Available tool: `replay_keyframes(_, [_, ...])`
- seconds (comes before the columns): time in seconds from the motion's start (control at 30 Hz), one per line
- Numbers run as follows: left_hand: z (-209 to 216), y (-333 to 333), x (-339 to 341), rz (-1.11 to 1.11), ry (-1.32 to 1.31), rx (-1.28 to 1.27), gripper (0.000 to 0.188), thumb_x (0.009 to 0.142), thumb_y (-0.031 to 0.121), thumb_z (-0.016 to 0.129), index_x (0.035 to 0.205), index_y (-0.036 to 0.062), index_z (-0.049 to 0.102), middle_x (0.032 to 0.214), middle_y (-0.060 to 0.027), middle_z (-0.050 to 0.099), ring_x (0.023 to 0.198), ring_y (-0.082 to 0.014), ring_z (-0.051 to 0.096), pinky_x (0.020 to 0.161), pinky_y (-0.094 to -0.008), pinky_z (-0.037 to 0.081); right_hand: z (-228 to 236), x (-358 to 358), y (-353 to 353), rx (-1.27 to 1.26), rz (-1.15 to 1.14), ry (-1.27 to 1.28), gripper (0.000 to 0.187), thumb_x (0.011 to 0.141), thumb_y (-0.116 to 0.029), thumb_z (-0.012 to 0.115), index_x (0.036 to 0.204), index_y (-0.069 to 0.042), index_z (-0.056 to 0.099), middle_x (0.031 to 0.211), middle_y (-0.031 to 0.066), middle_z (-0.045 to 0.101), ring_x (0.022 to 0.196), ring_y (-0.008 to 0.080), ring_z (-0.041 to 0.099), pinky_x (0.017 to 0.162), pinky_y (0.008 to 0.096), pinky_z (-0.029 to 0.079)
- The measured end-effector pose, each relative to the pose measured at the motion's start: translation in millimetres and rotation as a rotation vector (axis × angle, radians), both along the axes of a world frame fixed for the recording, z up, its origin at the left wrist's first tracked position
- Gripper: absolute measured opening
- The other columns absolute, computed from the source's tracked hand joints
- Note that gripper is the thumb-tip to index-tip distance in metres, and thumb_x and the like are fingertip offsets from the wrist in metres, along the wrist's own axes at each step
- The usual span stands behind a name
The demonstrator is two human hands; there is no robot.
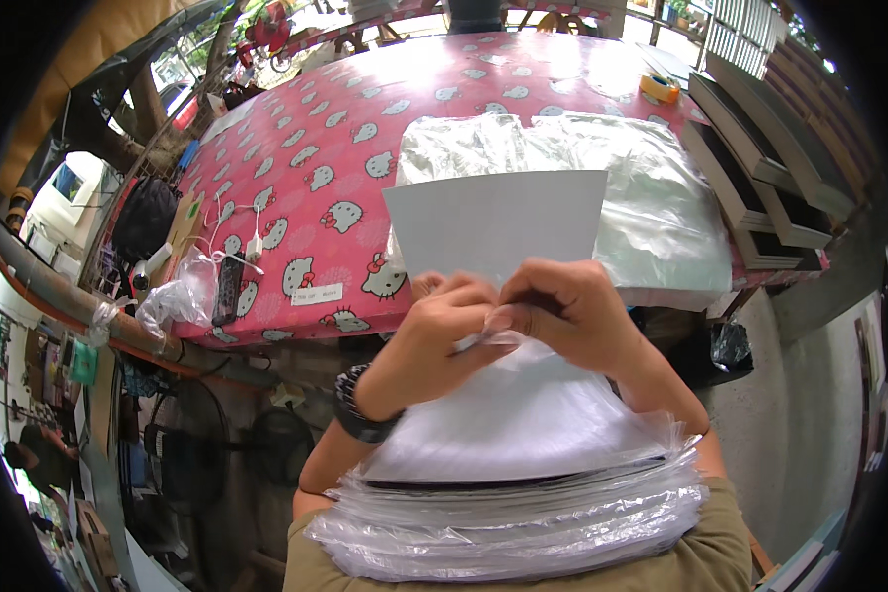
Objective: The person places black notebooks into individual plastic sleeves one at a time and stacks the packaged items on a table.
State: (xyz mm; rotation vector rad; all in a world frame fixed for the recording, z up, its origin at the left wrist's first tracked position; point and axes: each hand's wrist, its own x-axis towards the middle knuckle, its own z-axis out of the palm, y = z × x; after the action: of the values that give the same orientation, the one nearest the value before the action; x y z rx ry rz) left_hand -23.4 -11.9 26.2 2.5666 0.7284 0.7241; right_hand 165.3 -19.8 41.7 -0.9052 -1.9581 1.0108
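Observation:
My left hand (449,331), with a dark braided band at its wrist, is closed beside my right hand (572,308). Their fingertips meet over my lap and pinch a thin edge of a clear plastic bag (548,370); the exact spot is partly covered by the fingers. Just beyond the hands, a white sheet (498,222) stands up at a tilt, its lower edge hidden behind them. Across my lap lies a thick stack of clear plastic bags (513,533), with white material showing through the top.
A table with a pink cat-print cover (345,266) spreads ahead. Plastic-wrapped white packs (656,222) lie on it, with a tape roll (659,89) farther back. Long boards (760,148) are stacked at the right. A black power strip (229,288) and crumpled plastic (183,291) sit left.

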Motion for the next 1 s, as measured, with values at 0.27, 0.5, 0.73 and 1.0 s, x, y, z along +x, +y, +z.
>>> replay_keyframes(0.27, [-47.2,9.2,-67.1,0.001,-1.81,-1.08,0.035,0.085,0.032,0.046,0.103,0.0028,0.054,0.087,-0.0098,0.06,0.094,-0.0224,0.053,0.084,-0.0416,0.042,-74.6,55.0,18.5,-0.184,1.034,0.519,0.015,0.07,-0.004,0.065,0.081,0.006,0.061,0.072,0.0079,0.061,0.059,0.0125,0.054,0.052,0.0248,0.042])
replay_keyframes(0.5, [-98.8,19.0,-51.0,-0.893,-1.057,-0.631,0.05,0.082,0.043,0.049,0.112,0.0032,0.049,0.081,-0.0071,0.058,0.076,-0.0208,0.056,0.068,-0.0337,0.046,-75.0,72.7,3.0,-0.667,0.408,1.363,0.022,0.062,-0.001,0.068,0.082,0.006,0.06,0.071,0.0117,0.06,0.064,0.0183,0.056,0.056,0.0307,0.043])
replay_keyframes(0.73, [-16.1,0.3,-9.1,0.537,-1.313,-0.27,0.048,0.079,0.034,0.055,0.118,0.0099,0.045,0.092,-0.0059,0.056,0.087,-0.019,0.053,0.076,-0.0344,0.045,-80.4,87.2,22.2,-0.269,0.453,0.89,0.013,0.068,-0.003,0.059,0.079,0.003,0.06,0.064,0.0106,0.059,0.051,0.0135,0.051,0.049,0.0218,0.038])
replay_keyframes(1.0, [-45.2,99.5,-43.3,0.839,-0.678,0.192,0.035,0.066,0.002,0.062,0.101,0.0038,0.059,0.073,-0.0034,0.056,0.073,-0.0127,0.052,0.07,-0.0287,0.043,-60.9,87.7,90.6,0.146,-0.738,0.175,0.03,0.078,-0.009,0.05,0.107,-0.009,0.059,0.05,-0.0026,0.042,0.047,0.0045,0.038,0.045,0.021,0.032])
